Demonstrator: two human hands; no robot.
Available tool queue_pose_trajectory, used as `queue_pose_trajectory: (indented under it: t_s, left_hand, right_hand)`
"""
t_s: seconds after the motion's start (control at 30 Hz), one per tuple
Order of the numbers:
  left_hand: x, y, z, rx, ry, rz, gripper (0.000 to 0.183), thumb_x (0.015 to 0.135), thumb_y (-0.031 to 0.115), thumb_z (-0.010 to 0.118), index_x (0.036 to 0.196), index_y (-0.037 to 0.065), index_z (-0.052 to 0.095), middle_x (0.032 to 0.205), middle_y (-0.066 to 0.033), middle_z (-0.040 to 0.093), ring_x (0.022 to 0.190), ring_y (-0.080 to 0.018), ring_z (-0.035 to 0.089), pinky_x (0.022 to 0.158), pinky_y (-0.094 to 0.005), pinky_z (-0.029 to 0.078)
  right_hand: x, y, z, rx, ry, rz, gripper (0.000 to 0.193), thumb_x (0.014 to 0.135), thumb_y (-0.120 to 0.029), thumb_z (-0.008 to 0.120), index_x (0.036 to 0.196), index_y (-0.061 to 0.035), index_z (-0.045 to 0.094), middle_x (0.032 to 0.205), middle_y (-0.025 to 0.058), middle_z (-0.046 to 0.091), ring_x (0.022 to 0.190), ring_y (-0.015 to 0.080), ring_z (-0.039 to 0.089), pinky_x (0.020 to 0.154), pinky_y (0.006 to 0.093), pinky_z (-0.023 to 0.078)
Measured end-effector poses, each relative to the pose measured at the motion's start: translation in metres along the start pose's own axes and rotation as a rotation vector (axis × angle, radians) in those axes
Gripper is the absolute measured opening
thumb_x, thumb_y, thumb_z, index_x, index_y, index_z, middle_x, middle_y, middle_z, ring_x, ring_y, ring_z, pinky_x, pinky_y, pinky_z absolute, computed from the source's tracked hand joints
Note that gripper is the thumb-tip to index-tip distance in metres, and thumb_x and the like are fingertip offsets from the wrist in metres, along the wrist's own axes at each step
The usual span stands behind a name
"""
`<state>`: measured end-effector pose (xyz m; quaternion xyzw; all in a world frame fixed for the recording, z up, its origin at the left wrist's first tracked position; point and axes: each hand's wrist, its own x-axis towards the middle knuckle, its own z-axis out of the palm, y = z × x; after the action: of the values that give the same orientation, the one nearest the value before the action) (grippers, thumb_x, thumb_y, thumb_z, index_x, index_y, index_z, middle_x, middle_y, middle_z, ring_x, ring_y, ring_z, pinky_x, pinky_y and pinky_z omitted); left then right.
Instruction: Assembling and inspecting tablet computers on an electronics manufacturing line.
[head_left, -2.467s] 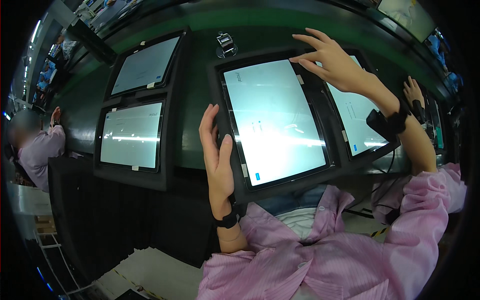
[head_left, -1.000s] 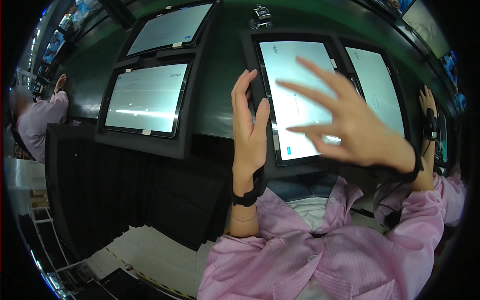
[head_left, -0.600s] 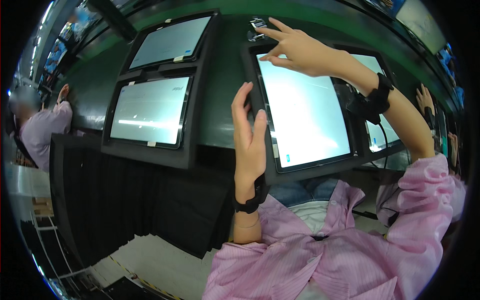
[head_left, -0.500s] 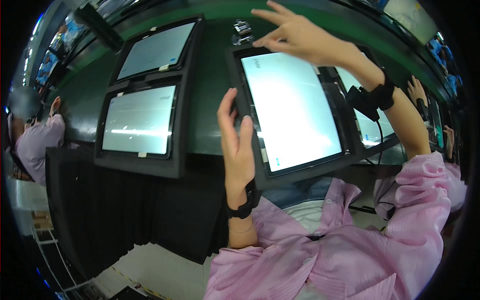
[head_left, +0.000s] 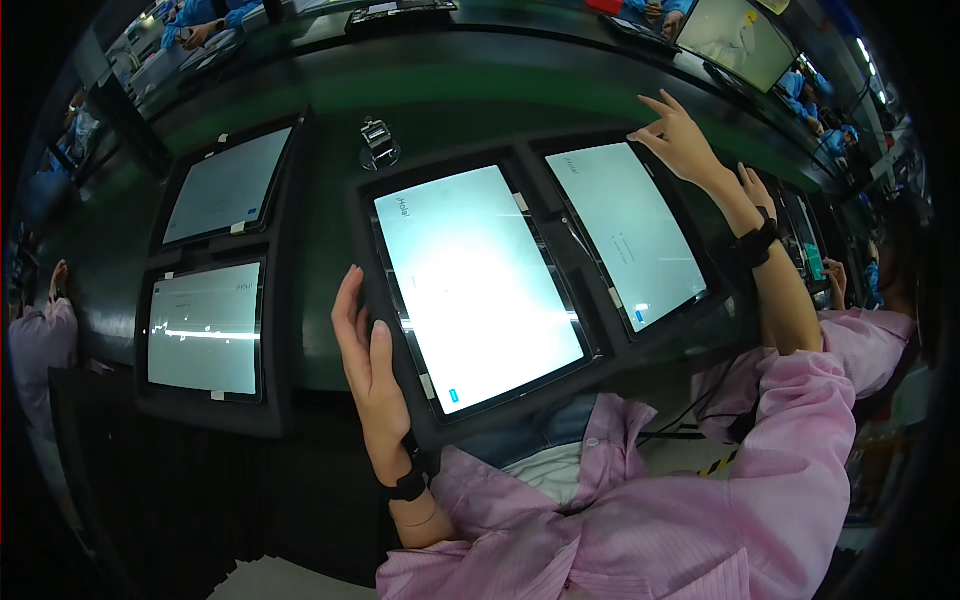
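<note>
Two lit tablets lie side by side in a black foam tray: a bright left tablet (head_left: 478, 290) and a right tablet (head_left: 628, 235). My left hand (head_left: 372, 375) is upright at the tray's left edge with its fingers stretched out, holding nothing. Whether it touches the foam tray (head_left: 575, 255) I cannot tell. Over the far right corner of the right tablet is my right hand (head_left: 685, 145), its fingers apart and nothing in them. A black band sits on each wrist.
Another foam tray (head_left: 275, 340) to the left holds a far tablet (head_left: 228, 185) and a near tablet (head_left: 205, 330). A small shiny metal object (head_left: 379, 145) stands on the green table (head_left: 325, 235) behind the trays. Co-workers sit left, right and across; a monitor (head_left: 737, 42) is at the far right.
My right hand has gone from the left tablet's far edge to the right tablet's far right corner. My left hand stays by the tray's left edge. The whole view has shifted.
</note>
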<state>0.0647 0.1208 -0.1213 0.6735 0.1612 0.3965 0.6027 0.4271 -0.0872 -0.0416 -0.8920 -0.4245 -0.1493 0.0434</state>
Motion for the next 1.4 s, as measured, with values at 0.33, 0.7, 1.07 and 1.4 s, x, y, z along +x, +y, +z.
queue_pose_trajectory:
  t_s: [0.33,0.7,1.07,1.4]
  left_hand:
    - [0.001,-0.004,0.008,0.055,0.008,0.02,0.045,0.088,0.014,0.036,0.13,0.0,0.031,0.135,-0.0134,0.032,0.127,-0.025,0.028,0.105,-0.0372,0.02]
    - [0.002,-0.005,0.011,0.101,0.045,0.0,0.046,0.087,0.019,0.035,0.13,0.002,0.032,0.135,-0.0134,0.033,0.127,-0.0264,0.029,0.105,-0.0396,0.019]
    - [0.003,-0.006,0.009,0.058,0.022,-0.01,0.046,0.086,0.016,0.036,0.129,0.0,0.033,0.134,-0.0138,0.033,0.127,-0.0254,0.028,0.105,-0.0376,0.02]
    - [0.003,-0.005,0.008,0.011,0.005,0.003,0.045,0.086,0.01,0.036,0.129,-0.001,0.032,0.136,-0.0144,0.031,0.128,-0.0243,0.027,0.106,-0.0358,0.018]
  right_hand:
    - [-0.053,-0.006,-0.054,0.015,0.13,-0.02,0.023,0.081,-0.023,0.052,0.084,-0.0083,0.07,0.129,0.0128,0.044,0.129,0.0321,0.026,0.102,0.041,0.024]
    - [-0.199,-0.047,-0.048,0.117,0.057,0.182,0.022,0.068,-0.004,0.052,0.081,-0.0021,0.07,0.129,0.0115,0.045,0.131,0.0331,0.023,0.103,0.0393,0.023]
    - [-0.184,-0.115,-0.051,0.211,0.1,-0.106,0.021,0.057,-0.005,0.058,0.074,-0.009,0.07,0.126,0.0109,0.048,0.127,0.0363,0.029,0.096,0.0421,0.031]
    - [-0.109,-0.107,-0.062,0.064,0.13,-0.247,0.021,0.073,-0.01,0.056,0.089,-0.0112,0.07,0.129,0.0112,0.044,0.128,0.0335,0.027,0.099,0.0439,0.028]
